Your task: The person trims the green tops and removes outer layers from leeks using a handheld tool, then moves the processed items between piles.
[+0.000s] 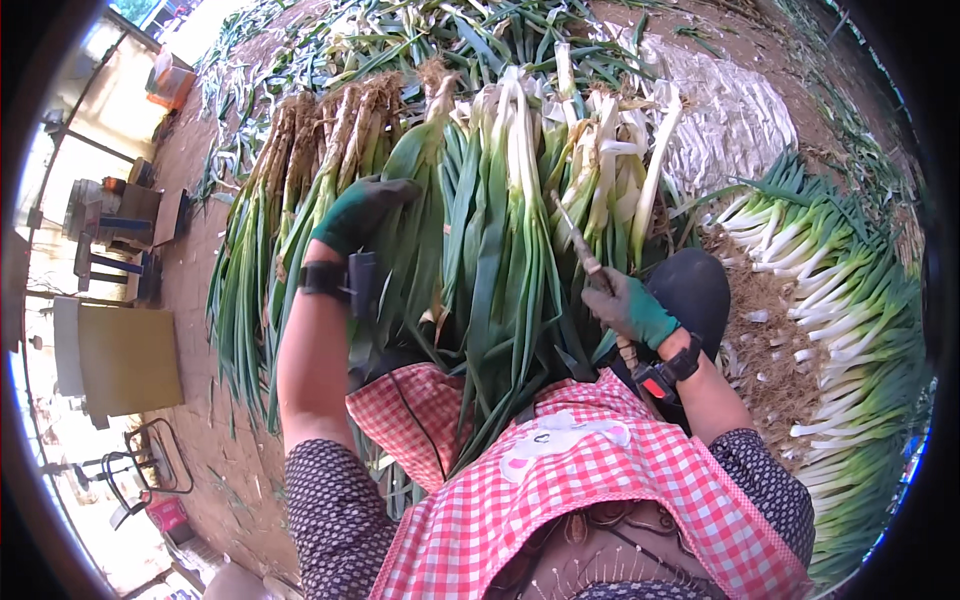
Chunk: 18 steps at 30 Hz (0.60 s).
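Observation:
My left hand (pixel 368 212), in a green glove with dark fingers, is closed around the green leaves of a leek (pixel 425 150). That leek's roots point away from me and its leaves hang toward my lap. In my gloved right hand (pixel 628 308) is a slender wand-like tool (pixel 588 252), its narrow tip pointing up and left beside the pale leek stalks (pixel 603 175). The tool's lower end sticks out below my fist. Left of my left hand lies a bundle of leeks (pixel 300 150) with brown, soil-covered roots.
A long curved row of white-stemmed leeks (pixel 835 300) lies on the right, beside a heap of root trimmings (pixel 765 350). Leaf scraps (pixel 470 35) and a crumpled white sheet (pixel 725 110) spread beyond the bundle. A box-like tan object (pixel 128 360) stands at left.

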Tool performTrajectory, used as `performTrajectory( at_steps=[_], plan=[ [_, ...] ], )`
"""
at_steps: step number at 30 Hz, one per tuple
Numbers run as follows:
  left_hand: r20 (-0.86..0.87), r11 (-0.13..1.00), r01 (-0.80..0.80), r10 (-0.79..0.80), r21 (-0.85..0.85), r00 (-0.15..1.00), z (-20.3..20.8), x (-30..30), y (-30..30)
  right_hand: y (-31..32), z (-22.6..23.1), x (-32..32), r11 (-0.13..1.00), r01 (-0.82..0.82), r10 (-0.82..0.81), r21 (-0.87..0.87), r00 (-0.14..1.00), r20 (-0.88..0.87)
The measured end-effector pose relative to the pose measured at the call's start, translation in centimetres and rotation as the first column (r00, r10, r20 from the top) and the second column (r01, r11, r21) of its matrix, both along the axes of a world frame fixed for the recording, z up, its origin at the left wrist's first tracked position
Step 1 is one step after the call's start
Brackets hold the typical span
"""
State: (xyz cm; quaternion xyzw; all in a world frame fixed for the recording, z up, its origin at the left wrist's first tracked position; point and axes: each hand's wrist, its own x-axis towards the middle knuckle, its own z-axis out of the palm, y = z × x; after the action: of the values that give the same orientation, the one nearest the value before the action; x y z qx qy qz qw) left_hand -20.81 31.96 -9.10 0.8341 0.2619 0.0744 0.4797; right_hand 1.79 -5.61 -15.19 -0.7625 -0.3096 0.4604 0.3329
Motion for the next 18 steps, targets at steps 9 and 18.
performTrajectory(
  at_steps=[9,18],
  plan=[
    [-0.166,0.935,-0.236,0.197,-0.264,0.966,-12.1,3.4,-8.1,3.8,0.2,-3.7,0.99,-0.129,0.122,0.049,0.985,0.125],
    [0.04,0.994,-0.016,0.011,0.112,0.999,-17.0,3.6,-8.4,6.3,-3.3,-3.9,0.997,-0.048,0.065,-0.059,0.94,0.335]
  ],
)
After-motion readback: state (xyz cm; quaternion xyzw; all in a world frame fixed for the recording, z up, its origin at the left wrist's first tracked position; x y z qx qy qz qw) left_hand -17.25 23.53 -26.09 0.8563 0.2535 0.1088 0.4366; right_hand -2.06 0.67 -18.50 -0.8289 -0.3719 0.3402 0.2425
